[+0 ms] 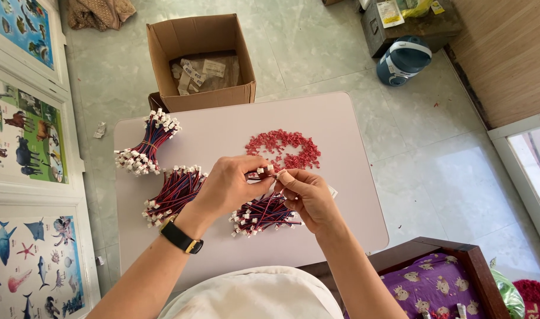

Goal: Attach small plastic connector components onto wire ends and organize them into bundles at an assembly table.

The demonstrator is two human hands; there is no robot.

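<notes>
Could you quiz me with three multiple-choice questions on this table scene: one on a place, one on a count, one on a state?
1. Where does the pile of small red pieces lie?
A. on the pale table, beyond the hands
B. in the cardboard box
C. on the floor

2. How many wire bundles lie on the table, left of the left hand?
A. none
B. two
C. five

3. How is the cardboard box?
A. taped shut
B. crushed flat
C. open at the top

Answers: 1 A, the red heap sits on the tabletop behind both hands. 2 B, one tied bundle lies near the table's edge and another by the wrist. 3 C, its flaps stand up and its contents show.
</notes>
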